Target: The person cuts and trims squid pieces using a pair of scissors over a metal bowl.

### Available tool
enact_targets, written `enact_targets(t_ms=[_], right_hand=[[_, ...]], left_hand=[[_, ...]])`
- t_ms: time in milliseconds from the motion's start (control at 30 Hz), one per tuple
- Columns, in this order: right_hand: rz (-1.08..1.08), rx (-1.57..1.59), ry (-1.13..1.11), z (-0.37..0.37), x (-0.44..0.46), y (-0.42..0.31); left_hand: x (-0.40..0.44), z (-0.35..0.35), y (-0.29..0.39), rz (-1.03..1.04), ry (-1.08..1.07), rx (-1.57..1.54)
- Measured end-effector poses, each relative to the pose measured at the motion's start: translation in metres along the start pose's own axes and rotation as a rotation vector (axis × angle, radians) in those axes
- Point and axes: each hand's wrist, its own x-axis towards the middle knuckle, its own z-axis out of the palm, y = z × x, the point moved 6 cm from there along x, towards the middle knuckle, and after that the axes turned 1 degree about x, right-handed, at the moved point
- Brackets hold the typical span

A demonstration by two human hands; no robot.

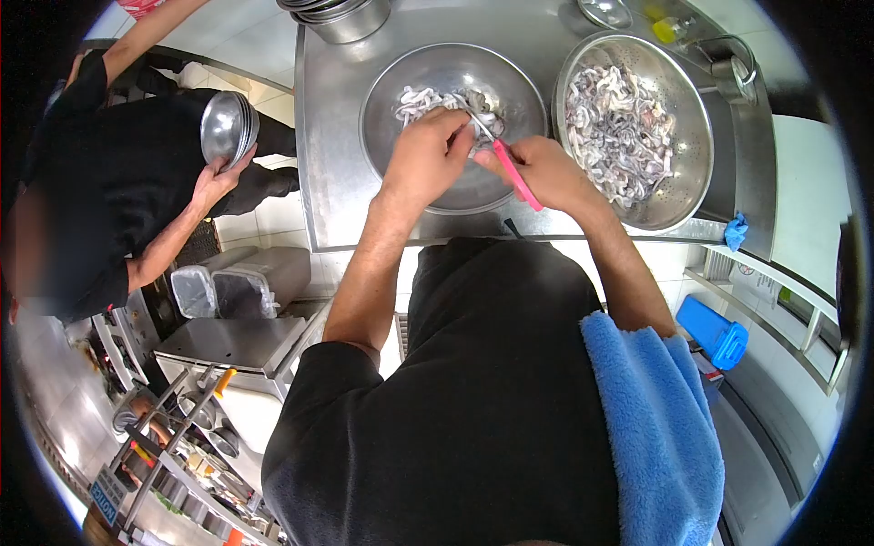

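- Head view, only one. Dial centred on the wide metal bowl (373, 127); 12 points away from wearer.
- Right hand (537, 173), at 4 o'clock over the rim: fingers wrapped round the pink-handled scissors (516, 175), blades aimed toward 11 o'clock. Blade gap too small to read.
- Left hand (428, 150), toward 7 to 8 o'clock: fingers bent together at the work. Whether they pinch a piece is hidden; cannot tell.
- Pale curled seafood strips (419, 100), tentacle-like, lie inside the bowl, upper half, roughly 10 to 1 o'clock. Blade tips just beside left fingertips and strips.
- Step in hand looks like snipping strips. To do it well, my judgement: draw one strand clear of the tangle, keep left fingertips behind the blade line, cut low over the bowl so bits drop inside. Wet pieces probably slip; a firm pinch should help.
- 3 o'clock: large perforated colander (701, 155), heaped with more strips (619, 136). Sits close by the bowl; right elbow swing could catch its rim.
- 10 to 11: stacked pans (350, 23) on the steel counter (332, 182). 2 o'clock: small metal dish (607, 11).
- Between 3 and 4: crumpled blue cloth (736, 232), counter edge.
- 5 o'clock: blue towel (651, 437) over wearer's right shoulder.
- 9 o'clock: co-worker (137, 173) in black carrying nested metal bowls (228, 129); well apart from the cutting.
- 8 o'clock: lined bins (228, 282), below counter level.
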Motion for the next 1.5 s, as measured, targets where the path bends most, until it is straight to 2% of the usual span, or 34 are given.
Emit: enact_targets(t_ms=[300,400,500,633,900,1033,1133,1233,1333,1433,1500], right_hand=[[0.061,0.255,-0.075,-0.002,-0.018,-0.008],[0.008,0.235,-0.017,-0.003,-0.017,-0.008],[-0.062,0.081,-0.042,-0.004,-0.010,0.000],[-0.023,0.003,-0.024,-0.007,-0.014,-0.004],[0.001,0.034,-0.023,-0.004,-0.013,-0.004],[-0.010,0.182,0.022,-0.010,-0.019,-0.010],[0.031,0.238,-0.007,-0.015,-0.020,-0.002],[0.085,0.301,-0.024,-0.023,-0.028,0.002],[0.087,0.429,0.060,-0.031,-0.037,0.018],[0.090,0.479,0.126,-0.049,-0.061,0.034],[0.091,0.524,0.175,-0.059,-0.080,0.049]], left_hand=[[-0.005,-0.007,0.008,0.006,0.084,-0.035],[-0.008,-0.005,0.012,0.066,0.066,0.029],[-0.011,-0.001,0.020,0.140,0.012,0.090],[-0.015,0.005,0.024,0.160,-0.077,0.135],[-0.019,0.005,0.010,0.127,-0.089,0.173],[-0.020,0.012,-0.009,0.104,-0.095,0.215],[-0.018,0.021,-0.026,0.022,-0.064,0.237],[-0.013,0.018,-0.029,0.035,0.036,0.269],[-0.006,0.004,-0.023,-0.004,0.076,0.152],[0.004,-0.004,-0.014,-0.127,0.074,0.000],[0.012,0.012,-0.026,0.072,-0.022,0.272]])
